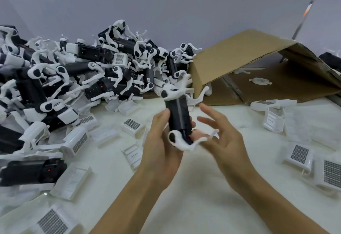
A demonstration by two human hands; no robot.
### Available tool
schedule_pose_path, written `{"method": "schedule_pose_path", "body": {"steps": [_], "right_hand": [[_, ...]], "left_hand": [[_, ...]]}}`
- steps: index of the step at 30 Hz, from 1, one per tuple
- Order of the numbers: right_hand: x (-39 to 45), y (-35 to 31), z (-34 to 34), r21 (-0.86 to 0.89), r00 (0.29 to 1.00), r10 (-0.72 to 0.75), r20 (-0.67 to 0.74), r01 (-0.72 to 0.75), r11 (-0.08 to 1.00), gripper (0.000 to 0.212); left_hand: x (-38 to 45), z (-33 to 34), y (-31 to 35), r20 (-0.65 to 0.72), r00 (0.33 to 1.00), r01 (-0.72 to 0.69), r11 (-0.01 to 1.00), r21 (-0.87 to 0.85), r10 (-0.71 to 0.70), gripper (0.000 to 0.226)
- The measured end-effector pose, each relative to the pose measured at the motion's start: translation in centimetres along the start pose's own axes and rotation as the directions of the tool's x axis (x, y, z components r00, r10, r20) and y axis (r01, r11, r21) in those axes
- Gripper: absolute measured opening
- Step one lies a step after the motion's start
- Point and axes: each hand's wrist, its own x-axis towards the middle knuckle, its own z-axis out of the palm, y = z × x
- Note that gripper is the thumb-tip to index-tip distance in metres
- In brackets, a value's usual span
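Black unit (178,115) is held upright over the desk (193,187), mid-frame, with white arms at both ends. Left hand (162,141) grasps the body, fingers (162,117) curled round it. Right hand (219,132) is released, fingers spread, just beside the lower white arm (184,144); contact is blurred, can't tell. Suggest gripping the body only and swinging the arm at its hinge, not levering the thin tip. Pile (73,71) of similar units sits left.

Single head-worn view, wide-angle, faces forward and down. Left hand (160,145), right hand (223,138), black device (178,115) close, mid-frame. White table (193,178) fills lower half; grey wall (166,3) far, across top.
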Motion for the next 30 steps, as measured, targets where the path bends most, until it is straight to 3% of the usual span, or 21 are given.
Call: {"method": "schedule_pose_path", "body": {"steps": [3,5,7,9,11,12,13,15,17,18,19,21,24,26,27,28,30], "right_hand": [[0.9,-0.5,-0.6,0.322,0.936,0.329,0.122,-0.351,0.879,0.077],[1.0,-0.4,-1.2,0.457,0.868,0.402,0.293,-0.496,0.739,0.086],[0.8,-0.3,-1.3,0.46,0.804,0.418,0.423,-0.588,0.666,0.089],[0.8,-0.1,-1.1,0.382,0.789,0.405,0.461,-0.589,0.712,0.071],[0.8,0.1,-0.9,0.355,0.815,0.374,0.442,-0.542,0.762,0.041],[0.8,0.1,-1.0,0.37,0.828,0.368,0.424,-0.529,0.764,0.032],[0.9,0.3,-1.2,0.391,0.841,0.362,0.403,-0.515,0.763,0.025],[1.0,0.5,-1.5,0.433,0.873,0.342,0.349,-0.474,0.767,0.016],[1.1,0.5,-1.6,0.495,0.889,0.327,0.321,-0.452,0.742,0.014],[1.1,0.4,-1.6,0.529,0.897,0.301,0.322,-0.435,0.729,0.012],[1.2,0.4,-1.7,0.563,0.908,0.269,0.322,-0.412,0.717,0.018],[1.1,0.1,-1.8,0.619,0.916,0.268,0.299,-0.4,0.676,0.034],[1.1,0.3,-2.0,0.647,0.909,0.336,0.246,-0.412,0.641,0.061],[1.1,0.7,-2.0,0.637,0.912,0.35,0.216,-0.403,0.657,0.057],[1.1,0.8,-2.0,0.613,0.915,0.35,0.199,-0.395,0.684,0.052],[1.1,0.7,-1.9,0.581,0.919,0.348,0.185,-0.388,0.715,0.044],[1.1,0.7,-1.8,0.526,0.926,0.331,0.183,-0.376,0.763,0.035]], "left_hand": [[0.4,-0.3,0.3,-0.013,0.972,-0.223,0.931,0.288,0.237,0.059],[0.4,-0.7,0.7,0.035,0.94,-0.324,0.857,0.402,0.339,0.057],[0.2,-0.9,1.2,0.116,0.906,-0.399,0.733,0.551,0.406,0.042],[0.3,-0.9,1.8,0.226,0.9,-0.43,0.667,0.608,0.374,0.026],[0.5,-1.3,2.5,0.304,0.903,-0.429,0.699,0.572,0.305,0.028],[0.6,-1.8,3.0,0.304,0.895,-0.445,0.667,0.597,0.325,0.031],[0.8,-2.5,3.5,0.278,0.878,-0.467,0.565,0.68,0.39,0.038],[1.5,-4.6,4.8,0.273,0.822,-0.397,0.157,0.904,0.5,0.053],[2.4,-6.6,5.5,0.223,0.915,-0.139,-0.256,0.957,0.337,0.074],[2.8,-7.4,5.6,0.126,0.959,-0.029,-0.357,0.934,0.253,0.082],[3.2,-8.1,5.5,0.045,0.977,0.039,-0.38,0.924,0.208,0.085],[3.6,-9.1,5.4,0.042,0.97,0.043,-0.345,0.938,0.238,0.081],[3.5,-9.4,5.5,0.059,0.917,0.058,-0.279,0.959,0.394,0.064],[3.4,-8.9,5.6,0.078,0.849,0.047,-0.222,0.974,0.522,0.056],[3.1,-8.2,5.6,0.104,0.82,-0.044,-0.119,0.992,0.562,0.055],[2.7,-7.1,5.5,0.123,0.804,-0.192,0.058,0.98,0.581,0.056],[1.5,-4.5,5.4,0.177,0.818,-0.472,0.463,0.75,0.547,0.06]]}}
